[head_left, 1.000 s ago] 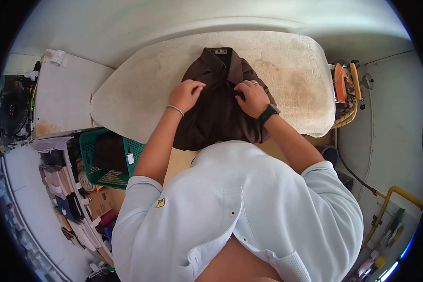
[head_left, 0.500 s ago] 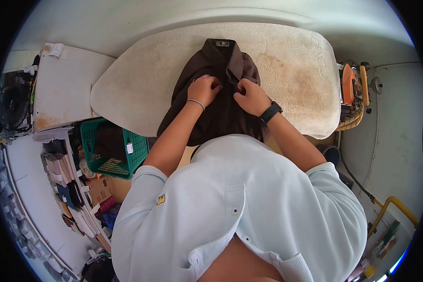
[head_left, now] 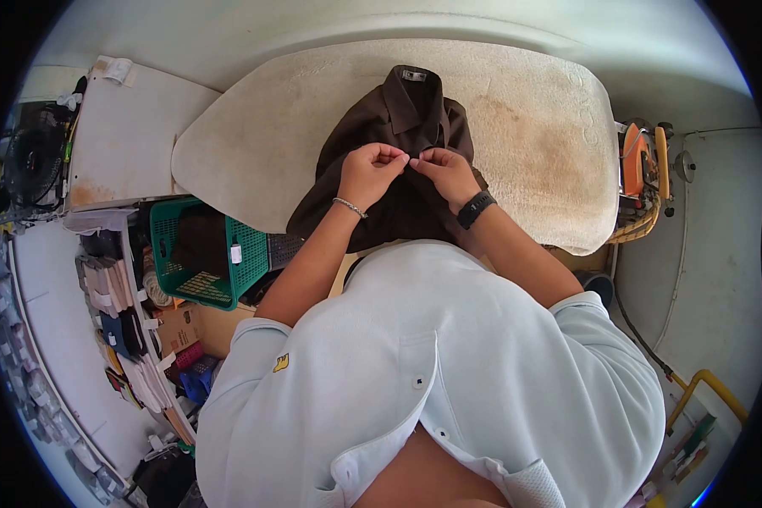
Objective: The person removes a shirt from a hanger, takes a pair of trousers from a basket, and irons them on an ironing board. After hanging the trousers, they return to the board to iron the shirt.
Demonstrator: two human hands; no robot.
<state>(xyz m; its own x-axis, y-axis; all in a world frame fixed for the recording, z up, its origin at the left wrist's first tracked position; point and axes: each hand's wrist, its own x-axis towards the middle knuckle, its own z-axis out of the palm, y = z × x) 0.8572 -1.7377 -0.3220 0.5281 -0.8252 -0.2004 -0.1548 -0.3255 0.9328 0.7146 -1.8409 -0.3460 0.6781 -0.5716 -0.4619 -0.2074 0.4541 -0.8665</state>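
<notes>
A dark brown collared shirt (head_left: 356, 135) lies on the pale padded ironing board (head_left: 254, 152), its collar with a light label at the far end. My left hand (head_left: 371, 175), with a chain bracelet at the wrist, pinches the shirt's front edge. My right hand (head_left: 450, 176), with a black watch on the wrist, pinches the same front just beside it. The fingertips of both hands nearly touch over the middle of the shirt. Whatever small part is between the fingertips is too small to tell.
An orange iron (head_left: 634, 161) stands at the board's right end, by a wicker-like rim. A green basket (head_left: 250, 267) with dark cloth is below the board's left side. Further left are a white panel (head_left: 131, 144), a black fan (head_left: 35, 165) and shelves of folded cloth (head_left: 110, 288).
Both hands have come together from either side of the shirt's front, and their fingertips now meet. The collar appears shifted slightly right and stands more open. The view has shifted a little.
</notes>
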